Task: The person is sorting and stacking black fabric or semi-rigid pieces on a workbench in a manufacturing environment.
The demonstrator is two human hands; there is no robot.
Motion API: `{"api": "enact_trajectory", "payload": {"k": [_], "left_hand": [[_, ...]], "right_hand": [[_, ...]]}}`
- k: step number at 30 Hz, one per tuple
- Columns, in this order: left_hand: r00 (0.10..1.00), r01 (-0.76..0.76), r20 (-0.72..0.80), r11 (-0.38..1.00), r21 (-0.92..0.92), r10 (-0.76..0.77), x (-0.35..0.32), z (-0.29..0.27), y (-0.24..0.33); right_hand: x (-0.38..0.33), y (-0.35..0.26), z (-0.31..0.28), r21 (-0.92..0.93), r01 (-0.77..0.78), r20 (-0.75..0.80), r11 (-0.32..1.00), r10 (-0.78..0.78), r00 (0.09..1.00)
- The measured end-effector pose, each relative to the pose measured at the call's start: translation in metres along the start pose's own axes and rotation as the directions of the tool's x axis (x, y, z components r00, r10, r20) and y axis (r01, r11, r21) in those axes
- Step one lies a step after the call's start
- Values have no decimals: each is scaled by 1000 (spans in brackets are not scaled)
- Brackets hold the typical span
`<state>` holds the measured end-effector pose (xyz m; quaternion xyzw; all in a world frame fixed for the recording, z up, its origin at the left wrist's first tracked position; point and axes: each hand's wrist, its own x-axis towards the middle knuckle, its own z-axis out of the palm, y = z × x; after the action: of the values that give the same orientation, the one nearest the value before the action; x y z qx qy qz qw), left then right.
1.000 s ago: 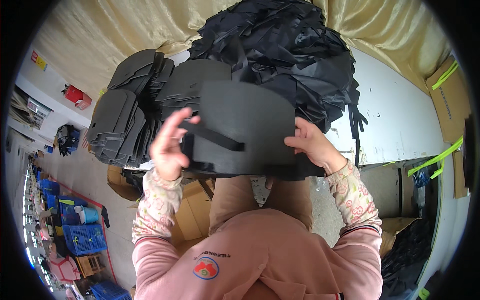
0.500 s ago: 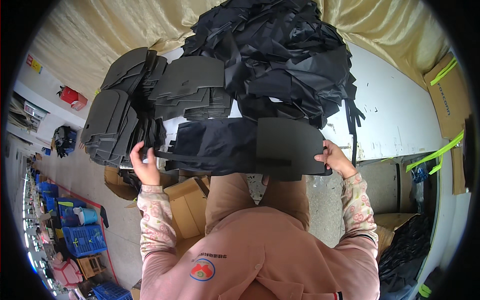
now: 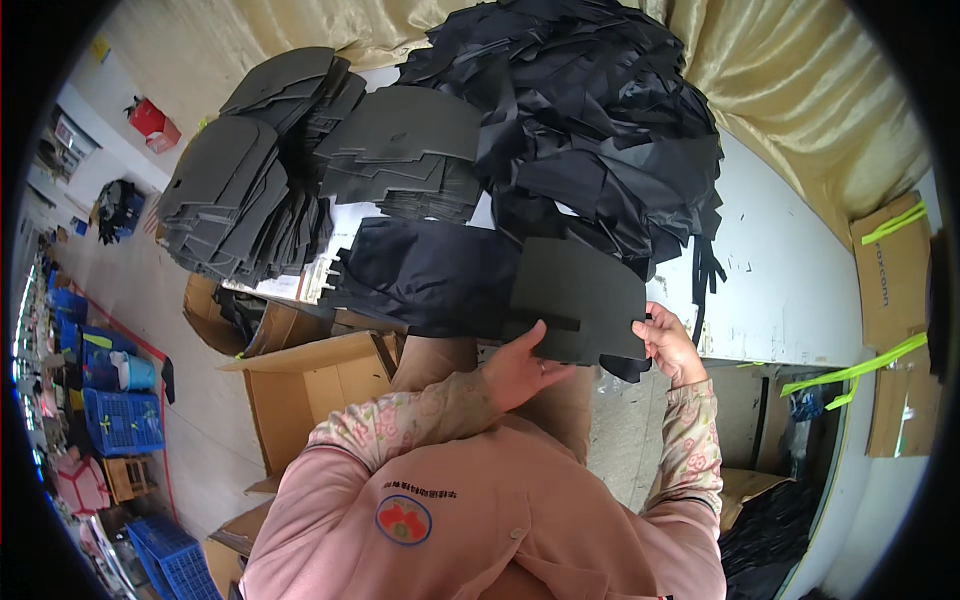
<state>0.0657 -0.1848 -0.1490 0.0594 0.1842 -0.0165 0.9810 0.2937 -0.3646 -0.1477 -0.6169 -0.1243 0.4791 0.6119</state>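
Observation:
A dark grey foam panel (image 3: 575, 285) with a curved outer edge and a slot lies over the right end of a black fabric piece (image 3: 425, 270) at the table's front edge. My right hand (image 3: 670, 345) pinches the panel's right edge between thumb and fingers. Just below the panel's lower edge, near the slot, is my left hand (image 3: 525, 370). Its thumb points up and its fingers stretch to the right, apart from the thumb, with nothing held. The fabric's left end has several narrow tabs.
Stacks of matching foam panels (image 3: 405, 125) stand at the back left of the white table (image 3: 780, 290). Behind the work rises a big heap of black fabric pieces (image 3: 600, 130). Open cardboard boxes (image 3: 310, 390) sit below the table's left front. Gold curtains (image 3: 800, 90) hang behind.
My left hand has left the fabric's left end and come right, to the panel's lower edge. My right hand keeps its pinch on the panel. The view has shifted slightly.

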Motion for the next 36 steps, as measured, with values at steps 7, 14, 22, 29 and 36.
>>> {"api": "enact_trajectory", "payload": {"k": [7,14,22,29,36], "left_hand": [[969,-118,-218,993,-7,114,25,-6,-13],[969,-115,-218,993,11,115,25,-2,-14],[758,551,-159,490,676,-632,-30,9,10],[865,-301,495,-875,380,-82,14,-15,18],[895,-323,422,-859,397,-142,31,-26,21]], "right_hand": [[-11,-14,30,-305,55,-109,951,-92,990],[-10,-7,31,-385,166,-124,908,-230,965],[-2,-6,5,-505,-58,-251,861,-82,965],[67,-36,31,-930,353,150,103,-769,621],[139,-54,35,-955,285,270,-78,-622,735]]}}
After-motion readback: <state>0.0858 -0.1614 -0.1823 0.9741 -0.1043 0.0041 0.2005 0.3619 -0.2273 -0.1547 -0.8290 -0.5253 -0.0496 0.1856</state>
